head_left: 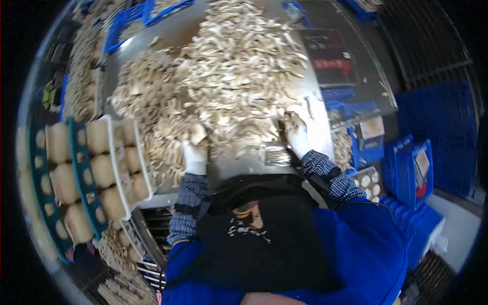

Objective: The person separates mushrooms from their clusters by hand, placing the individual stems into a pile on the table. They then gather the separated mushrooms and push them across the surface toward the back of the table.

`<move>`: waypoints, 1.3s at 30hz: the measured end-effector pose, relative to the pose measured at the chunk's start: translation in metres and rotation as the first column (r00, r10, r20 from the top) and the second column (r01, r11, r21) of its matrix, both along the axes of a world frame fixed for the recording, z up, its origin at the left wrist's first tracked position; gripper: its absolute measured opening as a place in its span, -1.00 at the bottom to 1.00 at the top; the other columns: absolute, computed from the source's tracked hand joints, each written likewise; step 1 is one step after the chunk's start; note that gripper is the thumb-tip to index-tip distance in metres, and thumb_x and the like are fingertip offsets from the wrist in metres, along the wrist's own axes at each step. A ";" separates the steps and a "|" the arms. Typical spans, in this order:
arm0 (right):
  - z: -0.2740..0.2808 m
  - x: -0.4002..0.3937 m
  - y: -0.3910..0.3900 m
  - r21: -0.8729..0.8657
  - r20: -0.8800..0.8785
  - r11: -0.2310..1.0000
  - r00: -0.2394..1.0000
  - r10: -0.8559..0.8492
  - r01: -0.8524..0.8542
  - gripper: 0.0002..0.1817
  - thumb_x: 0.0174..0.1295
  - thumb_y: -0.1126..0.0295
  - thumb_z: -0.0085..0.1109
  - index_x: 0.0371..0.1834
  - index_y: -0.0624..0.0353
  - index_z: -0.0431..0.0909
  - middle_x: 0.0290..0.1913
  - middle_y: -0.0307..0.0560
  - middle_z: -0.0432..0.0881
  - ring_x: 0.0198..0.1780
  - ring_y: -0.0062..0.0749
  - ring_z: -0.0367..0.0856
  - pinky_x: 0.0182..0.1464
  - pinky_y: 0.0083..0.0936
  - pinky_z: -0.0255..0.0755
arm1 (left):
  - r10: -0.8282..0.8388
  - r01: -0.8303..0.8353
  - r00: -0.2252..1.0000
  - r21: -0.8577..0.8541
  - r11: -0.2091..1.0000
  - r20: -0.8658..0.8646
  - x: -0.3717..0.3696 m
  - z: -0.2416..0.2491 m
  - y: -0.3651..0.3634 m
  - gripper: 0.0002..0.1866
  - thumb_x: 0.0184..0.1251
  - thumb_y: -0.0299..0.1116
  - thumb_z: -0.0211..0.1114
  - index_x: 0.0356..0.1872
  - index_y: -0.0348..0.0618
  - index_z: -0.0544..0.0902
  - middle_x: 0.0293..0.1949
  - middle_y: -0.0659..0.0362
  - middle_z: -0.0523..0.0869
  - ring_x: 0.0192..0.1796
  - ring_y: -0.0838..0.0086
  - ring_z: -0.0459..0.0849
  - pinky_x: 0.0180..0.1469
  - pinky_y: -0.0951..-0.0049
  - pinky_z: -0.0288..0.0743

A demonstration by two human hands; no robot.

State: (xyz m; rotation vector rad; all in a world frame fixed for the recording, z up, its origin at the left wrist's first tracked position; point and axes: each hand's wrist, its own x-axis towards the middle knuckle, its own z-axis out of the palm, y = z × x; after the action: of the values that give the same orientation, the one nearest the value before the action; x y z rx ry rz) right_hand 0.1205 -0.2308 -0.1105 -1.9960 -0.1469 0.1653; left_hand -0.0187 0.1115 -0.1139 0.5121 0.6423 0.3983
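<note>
I log one mushroom pile (pixel 223 76) on the worktop (pixel 239 168). Left hand (pixel 194 152): fingers closed on one clump (pixel 195 133) at its near edge. Right hand (pixel 296 134): fingers in the pile, grip unclear. Two trays (pixel 114 157) left.

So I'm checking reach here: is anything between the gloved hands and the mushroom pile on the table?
Nothing visible. The left hand is at the near edge of the mushroom pile, seemingly gripping a piece. The right hand also touches the pile's edge. A small metal tray lies nearer than the hands, not in the way.
</note>
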 end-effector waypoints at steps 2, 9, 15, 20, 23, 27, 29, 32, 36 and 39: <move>0.043 -0.004 -0.062 -0.179 0.002 0.971 0.987 -0.161 0.158 -0.58 0.38 0.23 0.04 0.13 0.35 0.51 0.07 0.27 0.61 0.16 0.03 0.56 0.24 -0.26 0.40 | 0.117 -0.115 0.993 -0.115 0.987 0.009 0.013 0.058 -0.032 -0.61 0.42 -0.12 0.14 0.11 -0.14 0.46 -0.08 0.07 0.65 -0.12 0.33 0.66 -0.09 0.31 0.61; -0.083 0.018 -0.263 -0.836 -0.107 0.547 0.960 -0.257 0.053 -0.30 0.25 -0.09 0.13 0.28 0.21 0.39 0.06 0.28 0.58 0.04 0.10 0.57 0.12 -0.17 0.43 | -0.015 0.363 0.922 0.848 0.387 -0.388 -0.003 0.046 -0.040 -0.69 0.00 -0.56 0.27 -0.14 -0.25 0.62 -0.18 -0.17 0.68 -0.12 0.07 0.66 -0.08 0.29 0.52; 0.039 0.006 -0.028 -0.070 -0.003 0.958 0.961 0.278 -0.277 -0.47 0.44 0.19 0.00 0.35 0.31 0.33 0.21 0.23 0.51 0.21 -0.12 0.50 0.25 -0.39 0.36 | -0.115 0.172 0.982 0.451 0.876 -0.152 0.006 0.093 -0.073 -0.54 0.19 -0.60 0.25 0.16 -0.15 0.49 0.00 0.20 0.65 -0.04 0.47 0.62 -0.01 0.42 0.55; 0.074 -0.028 0.141 0.181 -0.019 0.703 0.713 0.701 -0.687 -0.49 0.38 0.21 0.06 0.27 0.33 0.40 0.14 0.20 0.56 0.10 -0.19 0.58 0.12 -0.35 0.47 | -0.080 0.223 0.973 0.971 0.085 -0.217 -0.001 0.082 -0.075 -0.69 0.16 -0.52 0.36 -0.05 -0.26 0.58 -0.21 0.27 0.68 -0.16 0.50 0.61 -0.10 0.47 0.55; 0.101 -0.034 0.178 0.458 -0.353 0.725 0.643 0.680 -0.514 -0.64 0.23 0.38 0.15 0.07 0.31 0.54 0.01 0.21 0.62 -0.03 -0.21 0.63 -0.07 -0.30 0.55 | -0.079 0.108 0.991 0.301 0.947 -0.107 -0.009 0.123 -0.079 -0.56 0.15 -0.72 0.26 0.08 -0.19 0.51 -0.16 0.26 0.65 -0.12 0.54 0.61 -0.11 0.49 0.55; 0.082 -0.043 0.188 0.252 -0.083 0.783 0.793 0.603 -0.569 -0.77 0.25 0.47 0.10 -0.11 0.40 0.59 -0.22 -0.04 0.69 -0.30 -0.39 0.59 -0.21 -0.46 0.50 | 0.167 -0.156 0.986 0.334 0.930 -0.005 -0.014 0.089 -0.071 -0.51 0.15 -0.69 0.29 0.15 -0.18 0.48 -0.09 0.27 0.65 -0.08 0.56 0.58 -0.01 0.48 0.50; 0.088 -0.047 0.184 0.243 0.178 0.788 0.824 0.537 -0.566 -0.69 0.39 0.38 0.07 0.01 0.43 0.57 -0.07 0.07 0.70 -0.27 -0.38 0.64 -0.21 -0.53 0.51 | 0.347 -0.313 0.937 0.342 0.886 -0.042 -0.019 0.085 -0.058 -0.51 0.16 -0.67 0.30 0.15 -0.21 0.47 -0.04 0.26 0.64 -0.04 0.53 0.57 0.02 0.50 0.47; 0.100 -0.046 0.175 0.608 -0.312 0.734 0.760 0.570 -0.301 -0.60 0.43 0.19 0.02 0.00 0.38 0.56 -0.28 0.03 0.63 -0.35 -0.36 0.56 -0.30 -0.49 0.45 | 0.152 -0.117 0.983 0.278 0.953 -0.106 -0.028 0.077 -0.055 -0.42 0.18 -0.67 0.28 0.26 -0.25 0.39 0.06 0.22 0.62 0.03 0.47 0.57 0.10 0.48 0.45; 0.109 -0.046 0.168 0.212 0.093 0.691 0.718 0.690 -0.691 -0.60 0.44 0.27 0.00 0.14 0.40 0.50 0.08 0.17 0.61 0.06 -0.19 0.55 0.15 -0.34 0.39 | 0.071 -0.049 0.997 0.726 0.686 0.001 -0.008 0.060 -0.080 -0.21 0.06 -0.73 0.32 0.38 -0.32 0.21 0.32 0.12 0.42 0.38 0.40 0.37 0.33 0.47 0.32; 0.062 -0.032 0.157 0.119 0.248 0.726 0.728 0.639 -0.677 -0.64 0.40 0.33 0.03 0.13 0.36 0.51 0.00 0.13 0.63 -0.07 -0.26 0.60 0.07 -0.36 0.44 | 0.064 -0.074 0.997 0.277 0.958 0.045 -0.005 0.098 -0.077 -0.18 0.02 -0.85 0.21 0.40 -0.32 0.17 0.35 0.10 0.39 0.45 0.39 0.29 0.37 0.49 0.26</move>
State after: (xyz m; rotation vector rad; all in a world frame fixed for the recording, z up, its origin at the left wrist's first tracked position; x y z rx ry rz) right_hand 0.0888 -0.0737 -0.0486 -1.6691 -0.9793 0.4001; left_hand -0.0240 0.0348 -0.0161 0.7509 0.5732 0.5672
